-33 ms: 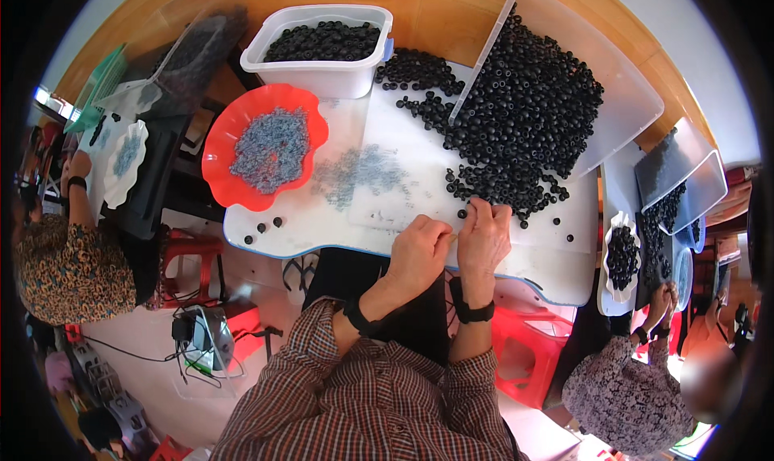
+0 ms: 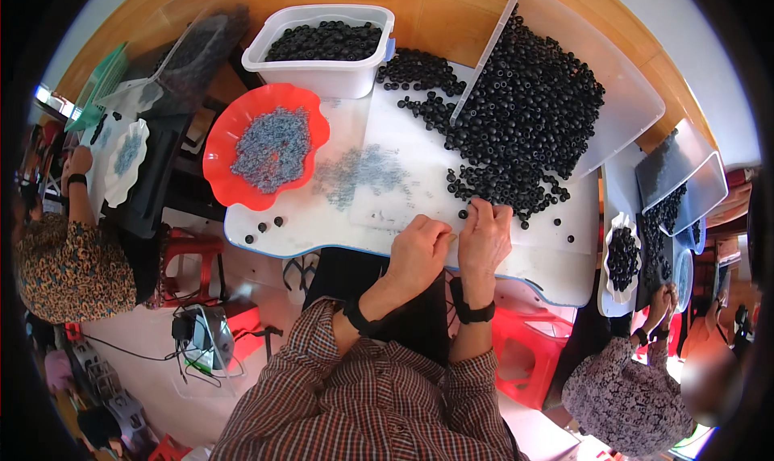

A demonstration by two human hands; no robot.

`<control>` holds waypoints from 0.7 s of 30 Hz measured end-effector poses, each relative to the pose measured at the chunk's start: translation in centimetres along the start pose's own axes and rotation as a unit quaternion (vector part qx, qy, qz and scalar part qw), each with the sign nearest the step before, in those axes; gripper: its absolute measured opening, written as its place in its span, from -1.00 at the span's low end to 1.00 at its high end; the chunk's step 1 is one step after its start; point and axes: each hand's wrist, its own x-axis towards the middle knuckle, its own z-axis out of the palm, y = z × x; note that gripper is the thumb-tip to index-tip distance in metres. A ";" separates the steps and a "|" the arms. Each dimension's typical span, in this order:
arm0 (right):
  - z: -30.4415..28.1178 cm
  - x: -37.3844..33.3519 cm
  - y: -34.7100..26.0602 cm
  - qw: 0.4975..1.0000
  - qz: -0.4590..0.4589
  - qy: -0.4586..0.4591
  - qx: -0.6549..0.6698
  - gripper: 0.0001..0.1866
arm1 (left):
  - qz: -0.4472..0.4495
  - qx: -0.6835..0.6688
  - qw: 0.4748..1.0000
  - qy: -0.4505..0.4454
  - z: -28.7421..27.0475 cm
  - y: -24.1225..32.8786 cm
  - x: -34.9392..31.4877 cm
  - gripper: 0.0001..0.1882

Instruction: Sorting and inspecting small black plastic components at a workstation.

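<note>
In the centre of the frame, the left hand [image 2: 418,251] and the right hand [image 2: 485,239] meet near the front edge of the white, blue-rimmed tabletop [image 2: 532,263]. The fingers of both are bent into narrow pinches; the tips are partly hidden, so I cannot tell what, if anything, they grip. A small round black plastic piece [image 2: 463,214] lies at the right hand's fingertips, and whether it is touched is unclear.

At upper right, the dense heap of small round black pieces [image 2: 528,98] covers much of the floor of the tipped translucent plastic bin [image 2: 629,110] and spills toward the hands. At upper left, black contents partly fill the white rectangular plastic tub [image 2: 314,78], their depth hidden by its wall. The scattered tiny grey-blue pieces [image 2: 363,175], left of centre, blur together, as do those inside the red scalloped plastic bowl [image 2: 216,151], which overhangs the table's left edge.

Bare white surface lies left of the left hand, down to the wavy front edge; rightward, only a few stray black pieces dot it. The right forearm partly hides a red plastic stool [image 2: 532,352] below.
</note>
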 end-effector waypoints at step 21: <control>-1.0 -2.6 1.0 0.979 0.032 0.019 0.199 -0.90 | 0.016 0.265 0.964 -0.015 -1.2 -1.3 4.7 -0.84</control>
